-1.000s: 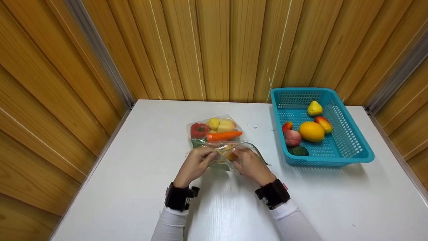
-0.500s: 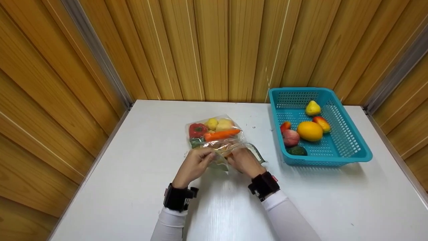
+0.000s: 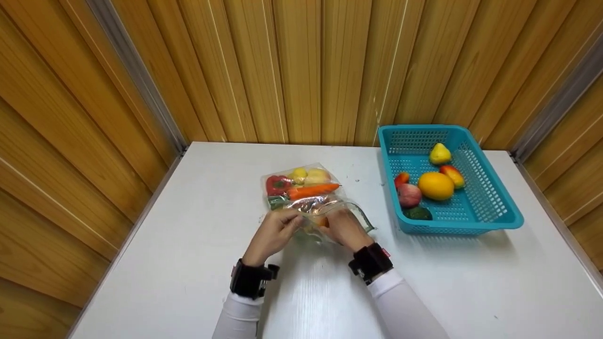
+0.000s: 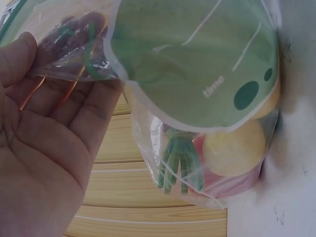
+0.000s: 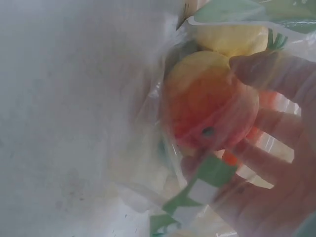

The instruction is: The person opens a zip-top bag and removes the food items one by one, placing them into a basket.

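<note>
Clear bag [image 4: 195, 71] veils right fingers [image 5: 264, 160] around fruit [image 5: 210, 103]; 6-item basket [image 3: 466, 205] near

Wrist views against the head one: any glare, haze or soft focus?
Head: mostly sharp; white glints on the bag, bright sheen on the table, soft shadow along the near side of the blue basket. Left wrist: dimmer, slightly soft, yet "time" on the bag is readable. Right wrist: hazy, low contrast, clear plastic veiling the red-and-yellow fruit and right grip.

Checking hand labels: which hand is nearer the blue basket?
Right. The right hand is inside the bag, left of the basket; the left hand, farther left, pinches the bag.
</note>
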A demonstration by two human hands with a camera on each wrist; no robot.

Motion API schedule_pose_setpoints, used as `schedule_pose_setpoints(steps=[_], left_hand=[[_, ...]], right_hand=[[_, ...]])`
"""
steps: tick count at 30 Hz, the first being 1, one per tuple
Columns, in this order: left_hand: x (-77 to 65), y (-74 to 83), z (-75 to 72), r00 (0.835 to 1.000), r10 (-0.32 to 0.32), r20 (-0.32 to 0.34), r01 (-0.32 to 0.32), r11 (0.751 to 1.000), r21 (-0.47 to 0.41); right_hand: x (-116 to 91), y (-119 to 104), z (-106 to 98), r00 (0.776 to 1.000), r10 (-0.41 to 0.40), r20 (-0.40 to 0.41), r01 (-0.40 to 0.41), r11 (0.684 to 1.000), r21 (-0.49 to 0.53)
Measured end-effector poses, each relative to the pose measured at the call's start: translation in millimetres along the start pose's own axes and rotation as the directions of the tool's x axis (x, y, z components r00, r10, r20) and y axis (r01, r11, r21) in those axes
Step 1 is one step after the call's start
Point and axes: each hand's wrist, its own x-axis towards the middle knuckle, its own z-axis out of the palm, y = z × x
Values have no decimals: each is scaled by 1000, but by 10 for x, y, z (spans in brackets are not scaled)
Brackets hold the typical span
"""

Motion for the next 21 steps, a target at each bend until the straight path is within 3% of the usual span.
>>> schedule_pose_setpoints(steps=[10,15,21], left_hand=[[4,-3,1,1000,-3,-3,3,1000,-12],[4,-6,8,1000,-21,5,21,999,-41],[5,-9,12,999,-37,10,38,997,-62]], right_hand=[[-18,2,-54,990,97,98,-101,994,33],[-52,13,-94,988,94,124,-104,992,75],[-147,-21,-163,994,55,91,-63,995,80]])
